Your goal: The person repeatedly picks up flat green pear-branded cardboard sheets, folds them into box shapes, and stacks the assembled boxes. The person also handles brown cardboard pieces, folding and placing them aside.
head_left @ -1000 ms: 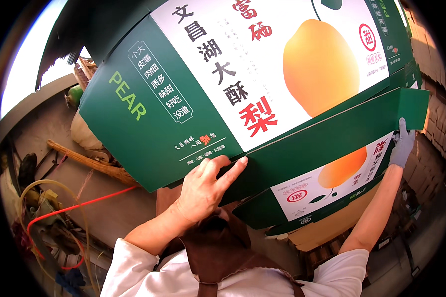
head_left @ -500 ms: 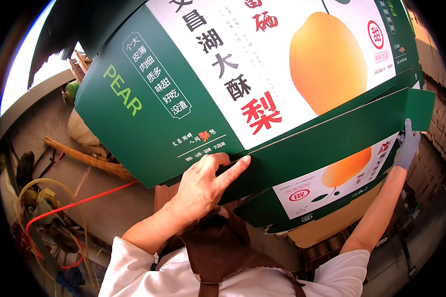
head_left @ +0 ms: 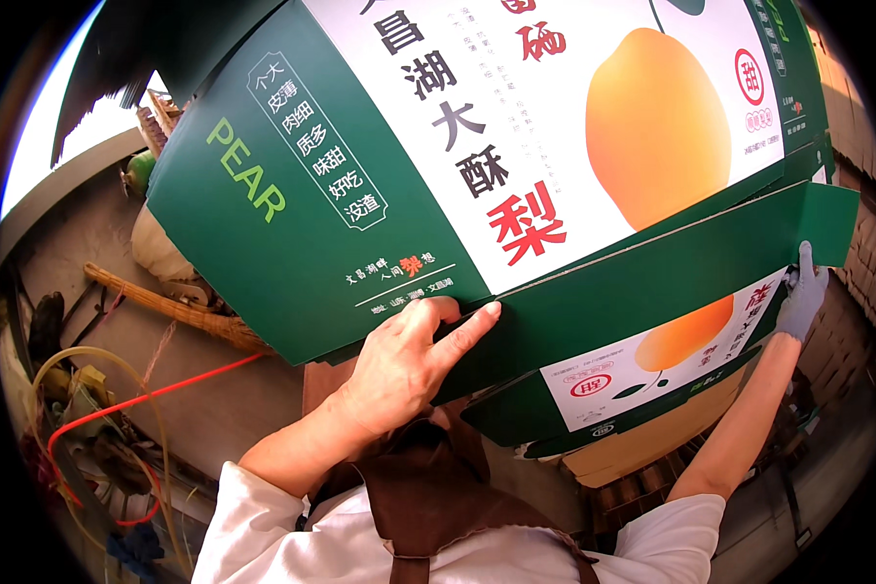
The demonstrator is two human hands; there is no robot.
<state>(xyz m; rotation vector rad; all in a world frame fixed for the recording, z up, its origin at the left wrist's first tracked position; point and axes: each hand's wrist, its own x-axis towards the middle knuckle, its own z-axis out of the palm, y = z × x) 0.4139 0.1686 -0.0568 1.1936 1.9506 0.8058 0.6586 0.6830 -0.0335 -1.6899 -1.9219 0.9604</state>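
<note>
A large green and white pear carton [head_left: 350, 175] made of printed cardboard fills the upper part of the head view. It shows a big yellow-orange pear picture, and its near side is folded down along a crease. My bare left hand [head_left: 396, 362] grips the carton's near edge, index finger and thumb lying against the crease, the other fingers partly hidden. Farther right, my right hand [head_left: 804, 292] wears a pale grey glove. Its fingers hold the right end of a long green flap [head_left: 642, 277]. Below that flap hangs another printed panel [head_left: 566, 394] with a smaller pear.
At the left lie a straw broom [head_left: 180, 313], a red cord [head_left: 156, 394] and a looped yellowish hose [head_left: 102, 352]. Brown cardboard [head_left: 623, 456] shows under the carton. Stacked brown material [head_left: 861, 209] lines the right edge.
The carton has shifted slightly to the right, its large printed face turning a little. Both hands keep their hold, and the right hand sits slightly lower.
</note>
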